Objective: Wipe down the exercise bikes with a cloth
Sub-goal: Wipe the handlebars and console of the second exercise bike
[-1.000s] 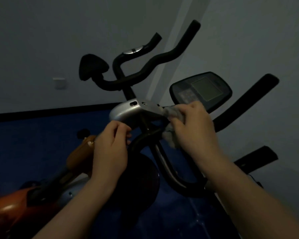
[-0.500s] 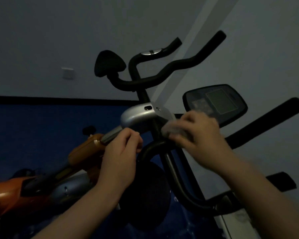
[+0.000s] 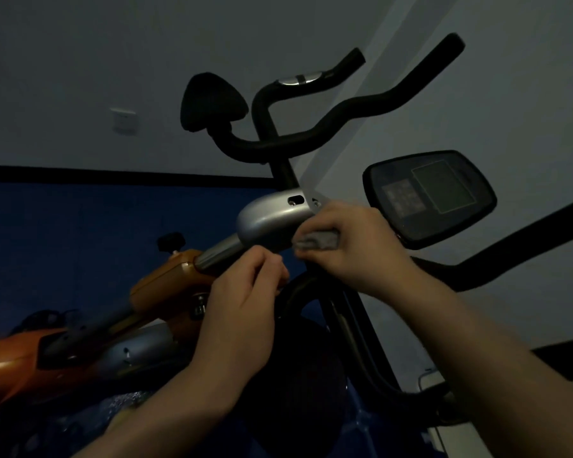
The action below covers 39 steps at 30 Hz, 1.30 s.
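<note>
Left hand [image 3: 242,302]: seen at 7 o'clock of the frame centre; the fingers are curled round the dark tube just below the silver post [image 3: 217,252]; what exactly is gripped cannot be told in the dim light.
Right hand [image 3: 354,242]: a bunched grey cloth [image 3: 318,241] is held in the curled fingers and pressed against the lower right edge of the silver housing [image 3: 272,216].
Orange bike body [image 3: 166,285]: lies at 8 o'clock, below the post.
Console [image 3: 430,196]: a dark screen panel is seen at 3 o'clock, just beyond the right hand.
Handlebars [image 3: 344,117]: black, curved, at 12 o'clock, farthest off.
Wall switch [image 3: 123,120]: mounted at 10 o'clock.
</note>
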Each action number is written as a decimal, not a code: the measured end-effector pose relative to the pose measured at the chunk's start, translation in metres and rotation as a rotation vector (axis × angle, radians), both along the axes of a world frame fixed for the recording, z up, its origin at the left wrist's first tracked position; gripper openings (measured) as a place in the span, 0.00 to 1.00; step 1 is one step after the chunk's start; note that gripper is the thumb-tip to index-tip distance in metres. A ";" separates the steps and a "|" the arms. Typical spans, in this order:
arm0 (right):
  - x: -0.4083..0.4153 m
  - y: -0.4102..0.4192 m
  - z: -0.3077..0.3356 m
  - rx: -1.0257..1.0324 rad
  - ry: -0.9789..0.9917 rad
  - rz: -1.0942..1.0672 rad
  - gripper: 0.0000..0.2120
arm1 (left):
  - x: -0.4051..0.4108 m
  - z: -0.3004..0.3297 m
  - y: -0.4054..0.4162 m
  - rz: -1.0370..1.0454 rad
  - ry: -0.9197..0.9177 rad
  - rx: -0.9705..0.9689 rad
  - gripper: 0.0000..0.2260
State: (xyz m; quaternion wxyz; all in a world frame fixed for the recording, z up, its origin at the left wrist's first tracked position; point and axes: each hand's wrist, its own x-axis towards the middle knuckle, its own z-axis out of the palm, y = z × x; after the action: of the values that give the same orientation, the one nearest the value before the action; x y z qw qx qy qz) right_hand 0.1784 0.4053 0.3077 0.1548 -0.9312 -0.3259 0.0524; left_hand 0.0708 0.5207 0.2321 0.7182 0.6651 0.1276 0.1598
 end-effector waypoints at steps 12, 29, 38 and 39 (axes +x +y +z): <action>0.009 0.003 0.009 -0.068 -0.047 -0.051 0.12 | -0.001 -0.001 0.000 -0.010 0.017 0.006 0.14; 0.003 0.011 0.008 -0.065 -0.046 -0.036 0.11 | -0.001 -0.001 0.003 -0.080 0.019 0.034 0.13; -0.013 0.012 -0.003 -0.094 -0.136 -0.066 0.10 | -0.001 -0.004 0.004 -0.107 0.021 0.043 0.12; -0.021 0.006 -0.002 -0.091 -0.098 -0.022 0.10 | -0.001 -0.004 0.005 -0.116 0.022 0.039 0.11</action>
State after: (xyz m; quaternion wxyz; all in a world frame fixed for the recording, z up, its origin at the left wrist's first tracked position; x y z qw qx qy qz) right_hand 0.1572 0.4115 0.3054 0.0966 -0.9423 -0.3199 0.0198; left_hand 0.0700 0.5252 0.2282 0.7119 0.6868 0.0936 0.1131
